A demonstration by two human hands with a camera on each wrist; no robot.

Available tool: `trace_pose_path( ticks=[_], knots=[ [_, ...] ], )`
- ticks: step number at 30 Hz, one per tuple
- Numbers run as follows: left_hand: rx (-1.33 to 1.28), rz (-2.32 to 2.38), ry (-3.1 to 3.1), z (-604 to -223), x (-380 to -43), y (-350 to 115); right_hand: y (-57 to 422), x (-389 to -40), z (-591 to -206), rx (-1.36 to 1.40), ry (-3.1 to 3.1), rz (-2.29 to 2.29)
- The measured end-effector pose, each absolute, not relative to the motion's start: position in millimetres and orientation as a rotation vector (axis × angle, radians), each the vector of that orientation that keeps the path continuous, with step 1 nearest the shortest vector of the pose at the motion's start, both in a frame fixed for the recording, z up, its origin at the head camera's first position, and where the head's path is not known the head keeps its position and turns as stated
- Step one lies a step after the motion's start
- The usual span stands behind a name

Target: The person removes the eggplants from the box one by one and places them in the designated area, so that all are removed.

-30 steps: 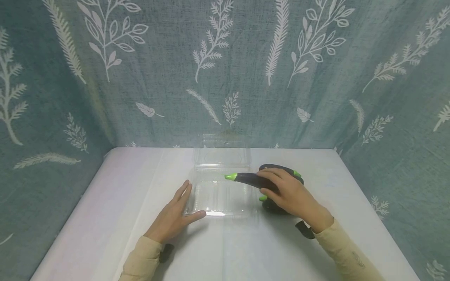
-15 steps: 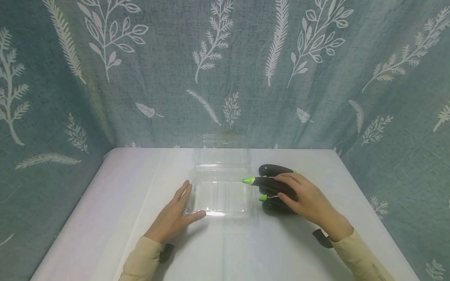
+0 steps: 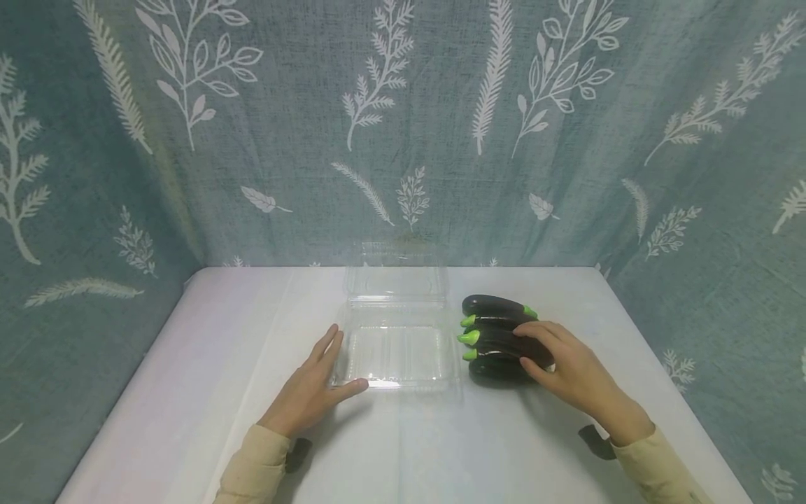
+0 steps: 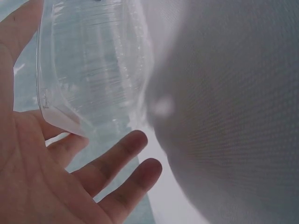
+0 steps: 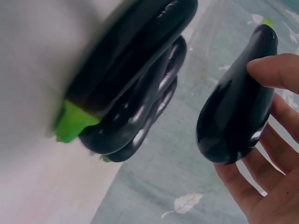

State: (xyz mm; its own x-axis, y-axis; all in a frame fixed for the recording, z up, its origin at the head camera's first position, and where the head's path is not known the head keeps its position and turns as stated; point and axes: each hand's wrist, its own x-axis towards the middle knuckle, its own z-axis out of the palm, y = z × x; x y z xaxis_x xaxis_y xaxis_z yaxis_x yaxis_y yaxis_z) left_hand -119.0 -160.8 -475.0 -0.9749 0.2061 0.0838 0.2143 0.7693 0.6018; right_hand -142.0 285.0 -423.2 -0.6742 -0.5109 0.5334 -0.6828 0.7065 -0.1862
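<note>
My right hand (image 3: 576, 367) holds a dark purple eggplant (image 3: 506, 341) with a green stem end, thumb on one side and fingers on the other. In the right wrist view this eggplant (image 5: 238, 102) is apart from the pile of other eggplants (image 5: 135, 60). From the head, the pile (image 3: 494, 305) lies just behind and beneath it. A clear plastic clamshell box (image 3: 384, 384) stands unfolded at the middle, its lid (image 3: 397, 283) tipped back. At the box's left front corner is my left hand (image 3: 308, 395), fingers extended and thumb along the front edge; the left wrist view shows fingers (image 4: 67, 147) beside its wall.
A white cloth covers the table (image 3: 189, 392). Grey-green curtains (image 3: 302, 161) with white leaf prints hang behind and at both sides. The pile of eggplants sits close to the box's right side.
My right hand has carried the eggplant right and down, from over the box's right part to the pile. My left hand and the box have stayed put.
</note>
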Motion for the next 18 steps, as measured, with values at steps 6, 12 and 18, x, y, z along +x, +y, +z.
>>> trace_pose_path(
  ticks=[6,12,18],
  knots=[
    [-0.343,-1.008,-2.95,-473,-118,-160,293,-136,-431,0.897,-2.503,0.51],
    [-0.345,-1.003,-2.956,-473,-117,-161,298,-130,-436,0.9,-2.579,0.501],
    [-0.347,-0.997,-2.953,-473,-118,-161,301,-128,-440,0.968,-2.649,0.518]
  ],
)
